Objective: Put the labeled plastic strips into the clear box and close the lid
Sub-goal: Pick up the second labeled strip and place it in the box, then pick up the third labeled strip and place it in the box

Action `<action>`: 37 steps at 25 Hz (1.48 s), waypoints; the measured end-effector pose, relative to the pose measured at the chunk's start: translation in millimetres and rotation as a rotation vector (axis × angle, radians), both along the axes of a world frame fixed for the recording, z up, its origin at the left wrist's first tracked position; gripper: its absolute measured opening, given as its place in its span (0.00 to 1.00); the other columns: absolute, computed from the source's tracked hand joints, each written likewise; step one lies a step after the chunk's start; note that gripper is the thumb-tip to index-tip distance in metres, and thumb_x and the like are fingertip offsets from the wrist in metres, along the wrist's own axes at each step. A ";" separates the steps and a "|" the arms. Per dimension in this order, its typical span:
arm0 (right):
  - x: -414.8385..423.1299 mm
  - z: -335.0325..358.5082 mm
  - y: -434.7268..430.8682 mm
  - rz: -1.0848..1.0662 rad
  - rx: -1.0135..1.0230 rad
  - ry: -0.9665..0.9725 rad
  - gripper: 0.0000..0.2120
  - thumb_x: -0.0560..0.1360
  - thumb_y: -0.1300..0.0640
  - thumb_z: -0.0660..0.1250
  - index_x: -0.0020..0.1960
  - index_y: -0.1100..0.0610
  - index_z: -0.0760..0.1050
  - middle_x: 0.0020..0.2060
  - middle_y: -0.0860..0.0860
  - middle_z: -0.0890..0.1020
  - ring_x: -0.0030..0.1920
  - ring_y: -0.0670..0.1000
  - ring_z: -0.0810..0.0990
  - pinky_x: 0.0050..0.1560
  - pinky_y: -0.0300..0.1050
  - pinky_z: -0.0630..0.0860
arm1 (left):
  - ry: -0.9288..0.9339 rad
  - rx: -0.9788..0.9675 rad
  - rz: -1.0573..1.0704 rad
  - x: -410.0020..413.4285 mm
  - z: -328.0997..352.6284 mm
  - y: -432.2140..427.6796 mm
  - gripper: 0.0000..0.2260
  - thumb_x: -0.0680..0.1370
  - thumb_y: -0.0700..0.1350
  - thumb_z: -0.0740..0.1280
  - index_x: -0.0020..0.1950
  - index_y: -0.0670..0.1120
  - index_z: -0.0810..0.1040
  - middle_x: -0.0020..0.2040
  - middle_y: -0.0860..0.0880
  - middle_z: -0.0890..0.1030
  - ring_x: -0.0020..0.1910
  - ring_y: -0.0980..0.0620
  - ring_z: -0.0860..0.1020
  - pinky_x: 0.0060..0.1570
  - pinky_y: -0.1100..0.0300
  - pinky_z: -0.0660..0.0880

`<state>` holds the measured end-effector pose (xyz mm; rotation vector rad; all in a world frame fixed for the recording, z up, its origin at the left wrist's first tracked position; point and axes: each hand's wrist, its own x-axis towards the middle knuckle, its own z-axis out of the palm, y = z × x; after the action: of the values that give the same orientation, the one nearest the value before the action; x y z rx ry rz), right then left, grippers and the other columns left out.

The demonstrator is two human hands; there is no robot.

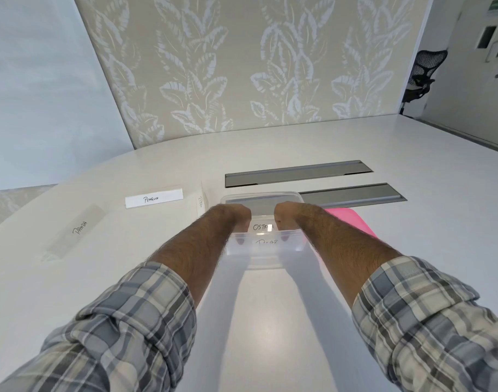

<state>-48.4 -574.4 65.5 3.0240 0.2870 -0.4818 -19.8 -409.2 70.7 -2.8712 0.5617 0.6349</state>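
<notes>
A white table (pixel 270 321) carries a clear box (pixel 266 250), a pink sheet (pixel 352 222) beside it, and labelled strips: "Penguin" (pixel 154 198) and "Panda" (pixel 78 229). Two grey slots (pixel 296 172) are set into the top.

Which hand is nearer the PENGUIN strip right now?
Left. The left hand is inside the clear box, just right of the PENGUIN strip; the right hand is farther right.

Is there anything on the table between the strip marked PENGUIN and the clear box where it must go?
Yes. One more labeled strip lies between the PENGUIN strip and the clear box, close to the box's left side. Both hands, left hand and right hand, are also in the box opening.
</notes>
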 end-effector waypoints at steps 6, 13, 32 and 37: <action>-3.4 1.9 9.9 0.000 0.002 -0.024 0.07 0.70 0.57 0.74 0.39 0.59 0.79 0.29 0.49 0.74 0.39 0.54 0.75 0.41 0.42 0.73 | -0.057 -0.067 -0.040 0.7 1.4 8.2 0.10 0.73 0.38 0.67 0.51 0.43 0.84 0.42 0.47 0.83 0.39 0.46 0.78 0.47 0.57 0.78; -1.5 31.0 19.1 -0.025 0.179 -0.210 0.09 0.70 0.49 0.73 0.41 0.55 0.79 0.39 0.48 0.81 0.44 0.53 0.80 0.46 0.48 0.78 | -0.352 -0.275 -0.048 -11.2 25.3 45.8 0.09 0.78 0.53 0.65 0.52 0.52 0.83 0.51 0.53 0.83 0.51 0.49 0.80 0.49 0.54 0.78; 18.2 54.9 240.1 0.231 0.284 -0.302 0.23 0.77 0.44 0.64 0.69 0.52 0.71 0.66 0.50 0.75 0.67 0.53 0.72 0.63 0.48 0.70 | -0.606 -0.148 0.530 -49.3 24.6 357.3 0.21 0.79 0.54 0.63 0.68 0.44 0.73 0.65 0.46 0.75 0.63 0.44 0.75 0.60 0.50 0.72; 43.5 41.3 303.2 0.256 0.290 -0.254 0.23 0.77 0.45 0.65 0.70 0.51 0.71 0.66 0.49 0.76 0.68 0.51 0.72 0.64 0.46 0.70 | -0.580 -0.112 0.563 -33.1 16.8 409.6 0.22 0.79 0.55 0.64 0.69 0.43 0.72 0.66 0.46 0.74 0.66 0.44 0.73 0.61 0.49 0.72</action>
<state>-4.9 -271.2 106.8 3.2045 0.7734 -0.0372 -52.9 0.4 87.5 -3.0979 -0.3109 -0.2046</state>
